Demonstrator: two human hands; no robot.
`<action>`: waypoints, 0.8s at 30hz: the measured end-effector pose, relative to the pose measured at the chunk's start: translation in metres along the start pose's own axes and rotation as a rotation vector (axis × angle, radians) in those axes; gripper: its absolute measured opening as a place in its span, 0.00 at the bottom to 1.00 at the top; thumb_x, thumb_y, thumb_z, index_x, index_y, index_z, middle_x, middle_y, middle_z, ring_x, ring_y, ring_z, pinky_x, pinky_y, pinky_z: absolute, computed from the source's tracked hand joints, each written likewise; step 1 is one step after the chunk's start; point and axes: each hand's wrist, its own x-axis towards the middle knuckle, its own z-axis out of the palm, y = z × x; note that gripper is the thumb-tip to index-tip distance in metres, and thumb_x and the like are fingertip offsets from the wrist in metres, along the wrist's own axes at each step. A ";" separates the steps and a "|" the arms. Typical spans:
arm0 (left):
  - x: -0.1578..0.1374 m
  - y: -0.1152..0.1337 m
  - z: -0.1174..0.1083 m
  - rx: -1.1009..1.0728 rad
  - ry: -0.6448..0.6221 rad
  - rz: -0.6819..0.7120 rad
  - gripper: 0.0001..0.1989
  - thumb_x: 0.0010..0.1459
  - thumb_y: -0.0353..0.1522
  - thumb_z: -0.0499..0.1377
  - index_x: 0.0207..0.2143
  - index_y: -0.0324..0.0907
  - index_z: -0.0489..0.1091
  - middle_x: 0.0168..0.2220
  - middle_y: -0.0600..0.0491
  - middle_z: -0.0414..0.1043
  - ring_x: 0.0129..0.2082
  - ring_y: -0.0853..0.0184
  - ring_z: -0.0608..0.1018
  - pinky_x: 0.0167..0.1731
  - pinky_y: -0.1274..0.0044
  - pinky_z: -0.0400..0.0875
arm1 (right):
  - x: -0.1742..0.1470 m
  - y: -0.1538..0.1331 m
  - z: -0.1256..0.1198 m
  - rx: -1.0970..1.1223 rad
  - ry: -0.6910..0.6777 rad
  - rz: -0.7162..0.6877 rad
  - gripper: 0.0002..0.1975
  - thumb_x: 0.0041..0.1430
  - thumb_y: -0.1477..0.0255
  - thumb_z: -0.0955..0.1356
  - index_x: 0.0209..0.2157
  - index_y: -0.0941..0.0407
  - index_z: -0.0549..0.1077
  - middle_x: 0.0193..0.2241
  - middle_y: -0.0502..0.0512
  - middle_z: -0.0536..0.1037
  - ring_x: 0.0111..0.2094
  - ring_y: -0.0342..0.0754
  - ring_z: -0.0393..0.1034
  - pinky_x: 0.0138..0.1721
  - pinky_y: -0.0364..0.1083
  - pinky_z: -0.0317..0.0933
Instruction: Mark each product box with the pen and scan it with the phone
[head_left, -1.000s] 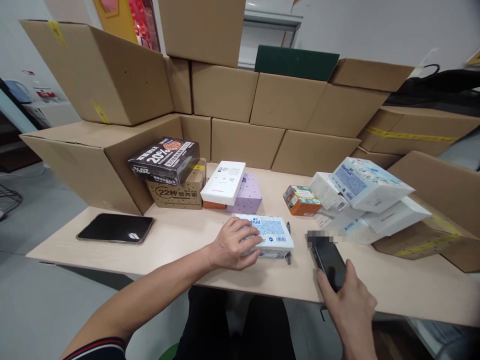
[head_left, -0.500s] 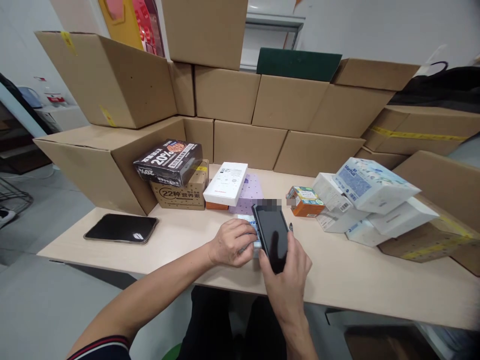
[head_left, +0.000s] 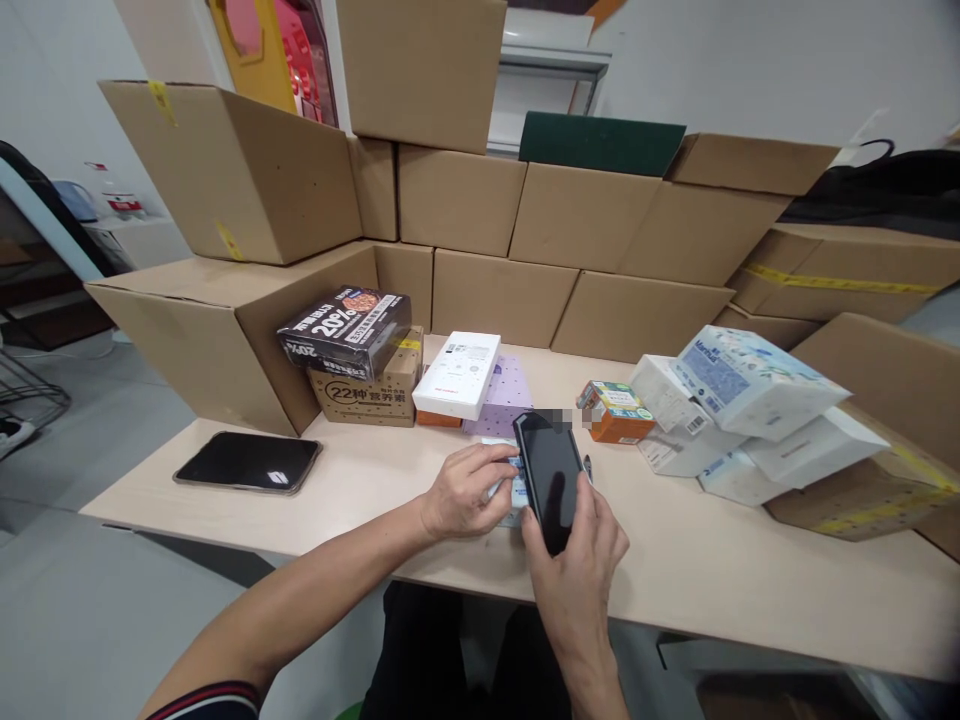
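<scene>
- right hand (head_left: 581, 570) clasps dark phone (head_left: 550, 480) by its lower edges — rigid, slick, breakable.
- left hand (head_left: 461, 492) pinches soft, light tissue pack (head_left: 511, 492) just beneath the phone.

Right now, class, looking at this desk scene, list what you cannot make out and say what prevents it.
- White-and-blue pack, head view: mostly hidden behind the black phone and the left hand; its label is unreadable.
- Spot above the phone: blurred out.
- Phone screen: dark, shows nothing.
- Pen: only a tip shows beside the right hand.
- Small print on the orange box: too small.
</scene>
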 end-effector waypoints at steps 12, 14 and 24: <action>0.000 0.002 -0.001 -0.063 0.015 -0.026 0.12 0.54 0.24 0.57 0.40 0.39 0.74 0.46 0.40 0.80 0.40 0.61 0.83 0.38 0.70 0.79 | -0.001 -0.002 -0.001 0.092 0.005 0.074 0.37 0.62 0.55 0.66 0.66 0.60 0.56 0.56 0.73 0.67 0.56 0.64 0.61 0.54 0.64 0.56; 0.000 0.003 -0.001 -0.079 0.023 -0.038 0.11 0.54 0.25 0.57 0.40 0.39 0.75 0.46 0.40 0.80 0.40 0.61 0.83 0.39 0.69 0.79 | 0.000 -0.002 -0.002 0.105 -0.002 0.079 0.38 0.62 0.55 0.66 0.66 0.60 0.56 0.56 0.73 0.67 0.56 0.64 0.61 0.54 0.64 0.56; -0.003 0.001 0.000 -0.118 0.013 -0.056 0.11 0.52 0.25 0.57 0.38 0.41 0.75 0.48 0.41 0.79 0.37 0.61 0.82 0.36 0.68 0.77 | 0.000 0.000 -0.002 0.110 -0.001 0.062 0.38 0.61 0.55 0.66 0.66 0.59 0.56 0.56 0.72 0.67 0.56 0.64 0.61 0.54 0.64 0.56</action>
